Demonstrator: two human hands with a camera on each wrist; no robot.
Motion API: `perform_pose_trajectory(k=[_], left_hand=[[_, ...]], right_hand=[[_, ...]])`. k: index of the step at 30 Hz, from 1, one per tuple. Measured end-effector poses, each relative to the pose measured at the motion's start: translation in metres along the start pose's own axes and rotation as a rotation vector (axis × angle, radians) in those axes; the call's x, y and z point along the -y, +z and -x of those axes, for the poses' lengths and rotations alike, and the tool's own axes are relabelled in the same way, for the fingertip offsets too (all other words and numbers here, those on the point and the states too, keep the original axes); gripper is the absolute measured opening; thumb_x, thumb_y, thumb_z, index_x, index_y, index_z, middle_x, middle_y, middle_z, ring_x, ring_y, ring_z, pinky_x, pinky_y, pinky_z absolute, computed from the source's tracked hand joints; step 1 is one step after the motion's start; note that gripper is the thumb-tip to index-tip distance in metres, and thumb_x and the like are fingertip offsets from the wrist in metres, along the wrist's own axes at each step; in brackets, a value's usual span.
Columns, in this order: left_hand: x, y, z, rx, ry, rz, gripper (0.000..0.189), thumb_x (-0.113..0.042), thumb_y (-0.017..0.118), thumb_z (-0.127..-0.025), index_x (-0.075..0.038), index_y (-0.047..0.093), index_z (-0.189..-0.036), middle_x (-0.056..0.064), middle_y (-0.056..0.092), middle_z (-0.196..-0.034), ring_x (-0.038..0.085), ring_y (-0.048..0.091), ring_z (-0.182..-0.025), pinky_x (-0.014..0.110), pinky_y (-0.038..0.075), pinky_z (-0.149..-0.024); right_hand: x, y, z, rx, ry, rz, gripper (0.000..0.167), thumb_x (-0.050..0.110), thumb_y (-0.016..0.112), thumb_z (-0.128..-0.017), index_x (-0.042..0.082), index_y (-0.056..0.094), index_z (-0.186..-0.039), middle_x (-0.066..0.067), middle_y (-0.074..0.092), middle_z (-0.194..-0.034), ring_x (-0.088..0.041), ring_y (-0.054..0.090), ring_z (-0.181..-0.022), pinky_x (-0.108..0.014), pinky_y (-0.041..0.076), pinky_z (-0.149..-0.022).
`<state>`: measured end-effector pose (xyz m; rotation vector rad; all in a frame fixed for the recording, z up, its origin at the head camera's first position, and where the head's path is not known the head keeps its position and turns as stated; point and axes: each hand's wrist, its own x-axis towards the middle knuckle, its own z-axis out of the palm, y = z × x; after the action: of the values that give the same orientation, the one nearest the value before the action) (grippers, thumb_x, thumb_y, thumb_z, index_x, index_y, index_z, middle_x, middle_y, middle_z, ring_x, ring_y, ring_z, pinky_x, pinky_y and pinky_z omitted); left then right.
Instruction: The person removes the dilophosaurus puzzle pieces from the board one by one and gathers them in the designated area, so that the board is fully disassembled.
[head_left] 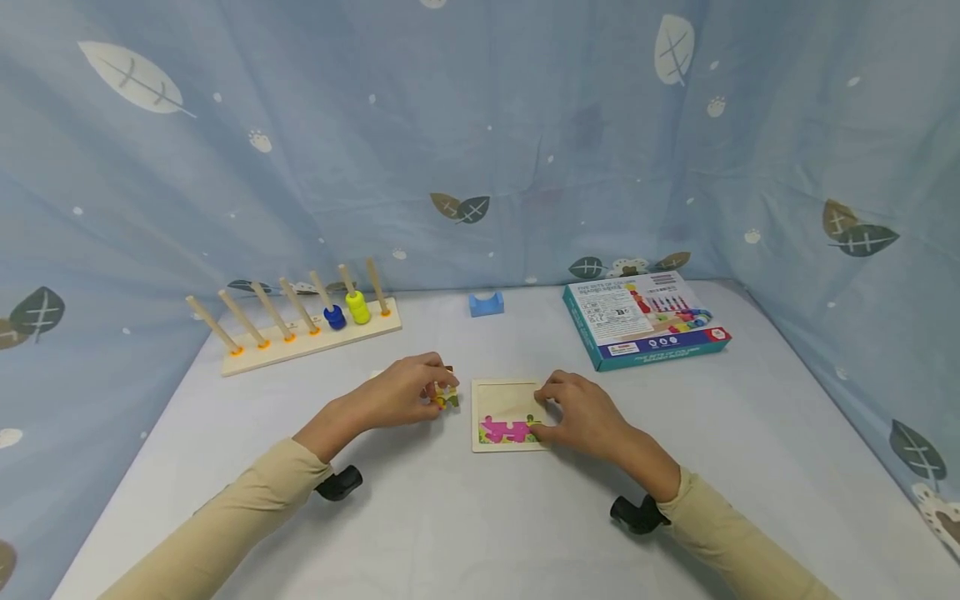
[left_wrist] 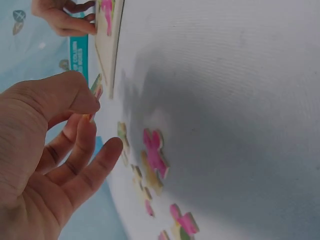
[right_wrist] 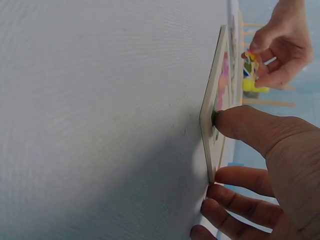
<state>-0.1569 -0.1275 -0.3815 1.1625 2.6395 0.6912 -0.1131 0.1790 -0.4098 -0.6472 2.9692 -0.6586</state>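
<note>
My left hand (head_left: 408, 390) pinches a small colourful jigsaw piece (head_left: 447, 398) between thumb and fingers, held above the table just left of the puzzle board. The square wooden puzzle board (head_left: 506, 393) lies flat, with joined pink pieces (head_left: 504, 432) along its near side and bare wood behind them. My right hand (head_left: 588, 419) grips the board at its right side. In the right wrist view its thumb (right_wrist: 245, 122) presses at a green piece near the corner, while the other fingers lie along the edge. Several loose jigsaw pieces (left_wrist: 156, 152) lie below my left hand in the left wrist view.
At the back left stands a wooden peg rack (head_left: 315, 340) with blue beads (head_left: 334, 317) and yellow beads (head_left: 357, 307). A blue arched block (head_left: 486, 305) sits at the back middle. A toy box (head_left: 645, 321) lies at the back right, before the leaf-patterned curtain (head_left: 480, 150).
</note>
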Motion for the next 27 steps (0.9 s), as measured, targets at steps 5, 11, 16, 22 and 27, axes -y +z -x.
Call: perform_pose_trajectory(k=[5, 11, 16, 22, 27], left_hand=[[0.005, 0.003, 0.001, -0.002, -0.005, 0.001, 0.035, -0.004, 0.076, -0.082, -0.007, 0.071, -0.117, 0.0, 0.058, -0.101, 0.008, 0.063, -0.083, 0.026, 0.052, -0.072], [0.009, 0.006, 0.001, 0.012, 0.009, -0.047, 0.034, -0.003, 0.074, -0.083, -0.01, 0.072, -0.116, 0.001, 0.059, -0.103, 0.008, 0.061, -0.081, 0.026, 0.051, -0.071], [0.009, 0.007, -0.002, 0.021, 0.055, -0.108, 0.032, -0.002, 0.073, -0.083, -0.011, 0.073, -0.114, 0.002, 0.06, -0.104, 0.01, 0.06, -0.079, 0.026, 0.05, -0.07], [0.009, 0.008, -0.005, 0.03, 0.058, -0.137, 0.031, 0.0, 0.072, -0.082, -0.012, 0.073, -0.111, 0.001, 0.06, -0.102, 0.01, 0.057, -0.077, 0.026, 0.049, -0.069], [0.009, 0.012, -0.006, 0.03, 0.081, -0.134, 0.027, 0.002, 0.072, -0.081, -0.01, 0.074, -0.105, 0.002, 0.062, -0.101, 0.012, 0.057, -0.079, 0.028, 0.049, -0.071]], right_hand=[[0.0, 0.0, -0.001, -0.001, 0.0, 0.003, 0.049, 0.038, 0.088, -0.073, 0.007, 0.076, -0.11, 0.0, 0.065, -0.103, -0.019, 0.06, -0.097, -0.041, 0.052, -0.09], [0.001, 0.0, 0.0, 0.001, 0.009, 0.0, 0.049, 0.038, 0.088, -0.074, 0.008, 0.076, -0.11, 0.0, 0.064, -0.103, -0.02, 0.06, -0.098, -0.041, 0.051, -0.091], [0.003, -0.001, 0.001, 0.002, 0.014, 0.001, 0.049, 0.038, 0.089, -0.073, 0.008, 0.076, -0.11, -0.001, 0.064, -0.103, -0.02, 0.06, -0.097, -0.041, 0.052, -0.09], [0.003, -0.001, 0.001, -0.006, 0.014, 0.009, 0.049, 0.038, 0.089, -0.073, 0.007, 0.076, -0.109, -0.001, 0.064, -0.103, -0.02, 0.06, -0.097, -0.041, 0.052, -0.089], [0.002, 0.0, 0.0, -0.006, 0.008, 0.016, 0.049, 0.038, 0.089, -0.073, 0.007, 0.076, -0.109, -0.001, 0.064, -0.103, -0.02, 0.06, -0.097, -0.041, 0.052, -0.089]])
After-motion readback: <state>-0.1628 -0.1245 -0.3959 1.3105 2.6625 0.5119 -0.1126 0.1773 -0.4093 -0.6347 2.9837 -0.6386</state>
